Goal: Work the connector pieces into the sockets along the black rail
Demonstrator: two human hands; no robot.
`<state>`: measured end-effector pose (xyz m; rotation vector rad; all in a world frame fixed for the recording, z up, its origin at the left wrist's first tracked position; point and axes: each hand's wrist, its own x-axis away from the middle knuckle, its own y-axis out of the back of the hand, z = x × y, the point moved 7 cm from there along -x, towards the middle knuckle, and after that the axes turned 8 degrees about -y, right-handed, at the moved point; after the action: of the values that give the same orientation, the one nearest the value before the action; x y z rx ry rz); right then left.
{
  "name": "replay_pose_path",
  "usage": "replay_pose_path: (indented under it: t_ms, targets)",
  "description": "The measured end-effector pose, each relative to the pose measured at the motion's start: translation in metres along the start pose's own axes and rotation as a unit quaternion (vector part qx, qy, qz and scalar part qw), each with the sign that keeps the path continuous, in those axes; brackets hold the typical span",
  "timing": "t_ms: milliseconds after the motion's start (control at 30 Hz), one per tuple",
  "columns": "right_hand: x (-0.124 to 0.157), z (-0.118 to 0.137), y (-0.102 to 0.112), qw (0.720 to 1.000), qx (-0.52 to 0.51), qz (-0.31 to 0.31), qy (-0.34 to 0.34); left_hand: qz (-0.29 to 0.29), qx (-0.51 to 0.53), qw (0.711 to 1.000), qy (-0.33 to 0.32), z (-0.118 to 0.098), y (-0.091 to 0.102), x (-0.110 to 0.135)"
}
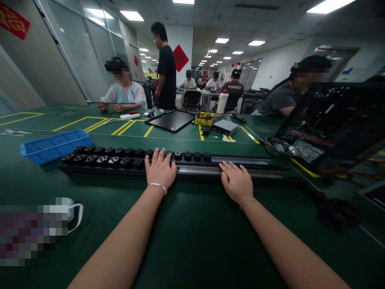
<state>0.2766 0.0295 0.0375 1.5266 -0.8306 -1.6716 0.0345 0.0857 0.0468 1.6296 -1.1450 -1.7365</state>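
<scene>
Two long dark rails [198, 170] with shiny channels lie side by side across the green table. Small black parts with notched tops [113, 161] stand in rows along them, mostly toward the left. My left hand [160, 170] lies with fingers spread over the rails, at the right end of the near row of parts. Its fingertips reach the far row and hide some parts there. Farther right, my right hand [237, 180] rests palm down with its fingers stretched onto the near rail's bare channel. Neither hand holds anything that I can see.
Left of the rails sits a blue plastic bin [57, 145]. Beyond are a flat black panel [171, 120], a grey box [225, 127] and a white bottle [221, 103]. A metal bowl [281, 147] and large dark equipment [337, 124] stand right. Several people sit or stand around.
</scene>
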Motion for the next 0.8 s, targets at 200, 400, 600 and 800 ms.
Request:
replay_pose_path:
  t_ms: [200, 400, 600, 800]
  targets:
    - [0.002, -0.002, 0.000, 1.000, -0.005, -0.015, 0.007, -0.038, 0.007, 0.997, 0.063, 0.026, 0.009, 0.004]
    - [0.002, -0.003, -0.001, 1.000, -0.004, -0.016, 0.009, -0.064, -0.013, 0.993, 0.101, 0.032, 0.010, 0.006]
    - [0.005, 0.004, -0.001, 1.000, 0.003, 0.010, -0.015, -0.073, -0.016, 0.993, 0.091, 0.033, 0.008, 0.006]
    - [0.007, 0.032, 0.000, 0.995, 0.027, 0.055, -0.081, -0.076, 0.007, 0.993, 0.088, 0.032, 0.007, 0.006]
